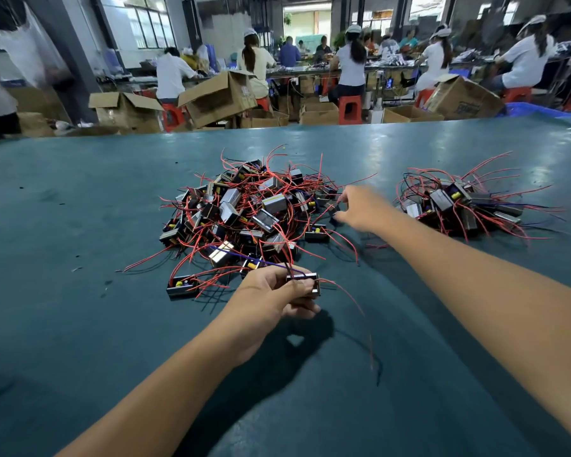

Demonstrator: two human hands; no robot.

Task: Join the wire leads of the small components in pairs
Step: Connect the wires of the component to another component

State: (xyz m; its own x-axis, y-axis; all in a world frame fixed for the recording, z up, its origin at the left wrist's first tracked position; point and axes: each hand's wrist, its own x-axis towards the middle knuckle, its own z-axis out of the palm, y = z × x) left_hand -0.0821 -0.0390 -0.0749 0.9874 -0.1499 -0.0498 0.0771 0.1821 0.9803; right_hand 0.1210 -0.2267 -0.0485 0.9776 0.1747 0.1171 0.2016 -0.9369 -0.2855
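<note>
counter (80, 199): wide teal top, fills lower 2/3 of view; far edge runs across under the workshop floor.

big pile (244, 212): small boxy components, silver + black w/ yellow bits, tangled red, black and a few blue wire leads. sits mid-counter, slightly left of centre. one loose unit (182, 285) lies at the pile's near-left edge, apart from the rest.

small pile (459, 202): same components, fewer, towards counter's right side, well apart from big pile.

left hand (274, 293): just at near edge of big pile, fingers curled round one component (305, 285), thumb on top. its red lead (353, 301) trails off right and towards the near edge; a blue lead runs from it back into the pile.

right hand (360, 209): arm stretched across counter, hand at right edge of big pile, between the two piles. fingertips drawn together on something dark among the leads; blurred, can't tell if it's a wire or a component body.

background, beyond far edge: open cardboard boxes (218, 97), red stools (350, 108), seated workers (351, 67) in white caps at long benches, backs to camera. blue sheet at far right corner.
</note>
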